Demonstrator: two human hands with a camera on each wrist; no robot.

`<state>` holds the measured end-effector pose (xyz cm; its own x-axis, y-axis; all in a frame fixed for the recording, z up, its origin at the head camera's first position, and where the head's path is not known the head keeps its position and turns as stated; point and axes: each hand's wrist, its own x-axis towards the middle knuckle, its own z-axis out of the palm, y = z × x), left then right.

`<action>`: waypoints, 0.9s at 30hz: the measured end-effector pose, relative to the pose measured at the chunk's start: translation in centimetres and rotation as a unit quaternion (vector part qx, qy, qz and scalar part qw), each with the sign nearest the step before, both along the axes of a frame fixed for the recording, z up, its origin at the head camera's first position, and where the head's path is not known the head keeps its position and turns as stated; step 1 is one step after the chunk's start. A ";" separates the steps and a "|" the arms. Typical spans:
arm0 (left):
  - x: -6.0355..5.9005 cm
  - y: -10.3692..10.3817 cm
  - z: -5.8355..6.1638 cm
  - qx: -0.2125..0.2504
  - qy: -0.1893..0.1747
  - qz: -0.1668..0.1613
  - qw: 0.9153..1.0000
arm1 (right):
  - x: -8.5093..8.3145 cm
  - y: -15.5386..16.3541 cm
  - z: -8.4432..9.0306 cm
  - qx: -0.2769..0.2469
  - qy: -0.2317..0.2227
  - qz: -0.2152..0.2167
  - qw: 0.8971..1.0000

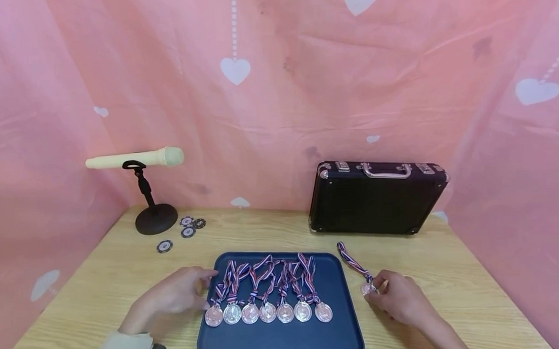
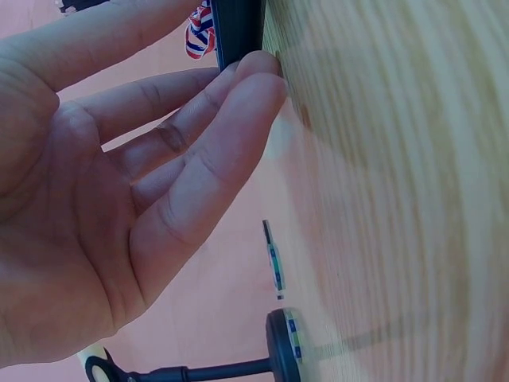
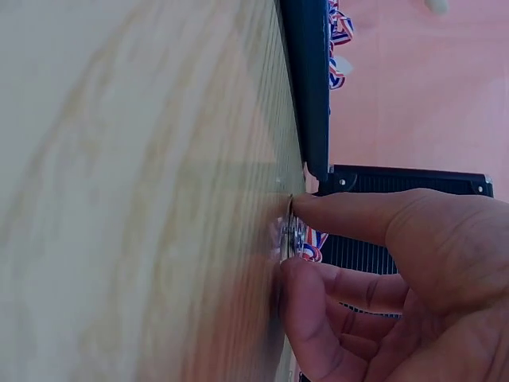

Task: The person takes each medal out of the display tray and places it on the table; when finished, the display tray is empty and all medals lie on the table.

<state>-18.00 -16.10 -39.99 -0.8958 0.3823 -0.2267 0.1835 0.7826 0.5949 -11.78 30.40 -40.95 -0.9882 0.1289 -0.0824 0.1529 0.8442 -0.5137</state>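
A dark blue tray (image 1: 281, 344) carries a row of several medals (image 1: 267, 313) with red, white and blue ribbons laid upward from them. My left hand (image 1: 179, 296) is at the tray's left edge, its fingers fairly straight and touching the side. In the left wrist view the fingertips (image 2: 258, 76) meet the tray wall (image 2: 238, 32) near the tabletop. To the right of the tray, my right hand (image 1: 399, 298) pinches a single medal (image 1: 369, 288) by its rim, low at the wooden table. Its ribbon (image 1: 352, 262) stretches away toward the back.
A black briefcase (image 1: 377, 204) stands behind the tray at the right. At the back left, a cream microphone (image 1: 131, 159) lies across a black stand (image 1: 156, 219). Several poker chips (image 1: 188, 232) lie near the stand. Pink cloth (image 1: 277, 118) hangs behind the table.
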 end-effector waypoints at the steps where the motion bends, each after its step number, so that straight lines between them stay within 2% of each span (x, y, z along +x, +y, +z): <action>1: 0.0 0.0 0.0 0.002 -0.002 0.001 1.000 | 0.0 0.0 0.1 0.000 -0.003 0.002 1.000; 5: 0.1 0.0 -0.1 0.001 -0.004 0.002 1.000 | 0.0 0.1 0.7 0.014 -0.012 0.006 1.000; 10: 0.0 0.1 0.0 -0.006 0.010 -0.003 1.000 | 0.1 -0.9 1.8 0.032 0.015 0.010 0.999; 14: 0.0 0.0 0.0 -0.005 0.007 -0.003 1.000 | 0.6 -3.4 2.1 -0.009 0.015 0.024 1.000; 18: -0.1 0.0 0.0 -0.002 0.007 -0.004 1.000 | 1.2 -6.1 2.0 -0.061 -0.011 0.070 0.996; 20: -0.1 0.1 0.0 -0.002 0.008 -0.002 1.000 | 1.3 -7.1 1.7 -0.069 -0.015 0.100 0.993; 23: 0.0 0.1 0.1 0.001 0.004 0.006 1.000 | 1.4 -8.1 1.2 -0.066 -0.008 0.131 0.989; 27: 0.2 0.2 0.2 0.007 -0.007 0.018 1.000 | 1.3 -8.7 0.6 -0.049 0.011 0.146 0.988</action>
<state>-17.81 -15.87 -39.78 -0.9060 0.3526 -0.2343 0.1466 0.7805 0.6077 -10.43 21.69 -40.38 -0.9838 -0.1697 -0.0575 -0.1027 0.7971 -0.5950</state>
